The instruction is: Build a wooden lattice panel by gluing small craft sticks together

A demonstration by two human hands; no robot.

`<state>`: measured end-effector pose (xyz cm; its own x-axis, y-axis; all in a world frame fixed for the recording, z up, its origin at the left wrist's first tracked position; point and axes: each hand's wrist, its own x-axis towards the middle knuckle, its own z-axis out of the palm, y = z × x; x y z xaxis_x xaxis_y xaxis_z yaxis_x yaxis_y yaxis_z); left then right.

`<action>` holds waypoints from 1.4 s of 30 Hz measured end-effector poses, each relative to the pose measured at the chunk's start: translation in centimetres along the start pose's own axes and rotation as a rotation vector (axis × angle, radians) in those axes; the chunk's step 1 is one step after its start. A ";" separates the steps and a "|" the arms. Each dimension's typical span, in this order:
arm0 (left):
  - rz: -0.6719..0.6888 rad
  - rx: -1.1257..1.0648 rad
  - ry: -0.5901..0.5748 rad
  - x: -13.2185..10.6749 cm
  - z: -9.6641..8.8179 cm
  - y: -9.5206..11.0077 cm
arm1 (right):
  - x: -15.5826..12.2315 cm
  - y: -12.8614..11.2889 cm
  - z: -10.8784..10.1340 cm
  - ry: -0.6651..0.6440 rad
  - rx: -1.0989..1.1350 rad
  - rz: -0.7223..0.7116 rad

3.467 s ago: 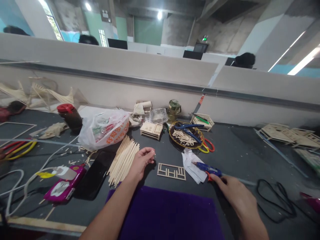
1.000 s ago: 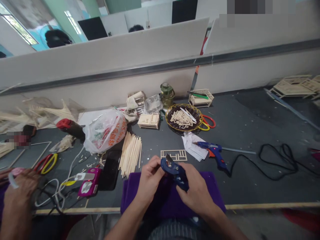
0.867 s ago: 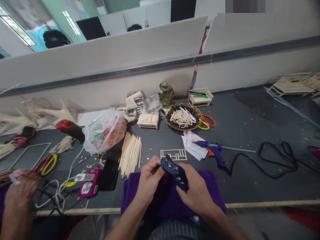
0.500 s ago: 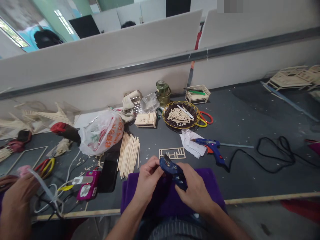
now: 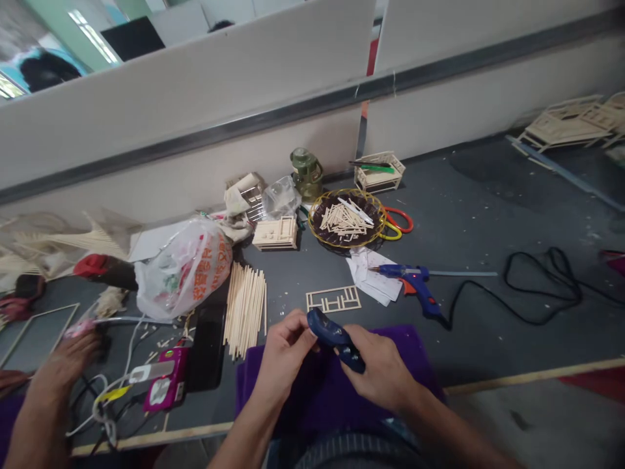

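My right hand (image 5: pixel 381 368) is closed around a dark blue hand cutter (image 5: pixel 334 333), tilted with its head up toward the left. Right by the cutter's head, my left hand (image 5: pixel 288 345) has its thumb and fingertips pinched together; whatever is between them is hidden. Both hands are above a folded purple cloth (image 5: pixel 405 352) at the table's front edge. Just beyond them lies a small flat frame of wooden sticks (image 5: pixel 333 299). A bundle of long thin wooden sticks (image 5: pixel 245 309) rests to the left of my left hand.
A blue glue gun (image 5: pixel 415 286) with its black cord lies right. Behind stand a basket (image 5: pixel 316 231) of short sticks, scissors (image 5: pixel 400 221) and small stick models (image 5: pixel 276 233). Left are a plastic bag (image 5: pixel 185 267), a phone (image 5: pixel 208 352), a pink box (image 5: pixel 168 378) and another person's hand (image 5: pixel 66 365).
The blue cutter has turned in my right hand, so its jaw opening no longer shows. My left hand stays pinched beside it. The other person's hand has moved farther onto the table.
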<state>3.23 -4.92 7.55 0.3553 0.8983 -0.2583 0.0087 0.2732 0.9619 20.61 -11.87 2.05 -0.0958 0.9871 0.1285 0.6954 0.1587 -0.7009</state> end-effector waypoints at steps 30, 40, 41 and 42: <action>-0.106 -0.396 0.054 -0.1 -1.3 -2.0 | 10.9 14.6 -16.8 0.004 -0.598 0.737; 0.032 -0.099 0.292 0.6 -2.3 -5.0 | 10.4 7.9 -12.2 0.209 -0.573 0.221; 0.075 -0.035 0.327 0.7 -2.4 -5.5 | 10.3 6.0 -10.9 0.113 -0.498 0.092; 0.116 0.016 0.352 0.9 -2.5 -5.9 | 10.3 4.3 -9.4 -0.003 -0.453 -0.009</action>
<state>1.17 -4.91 1.40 0.0119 0.9870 -0.1602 0.0026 0.1602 0.9871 29.29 -1.26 6.98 -0.1054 0.9858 0.1307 0.9360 0.1427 -0.3218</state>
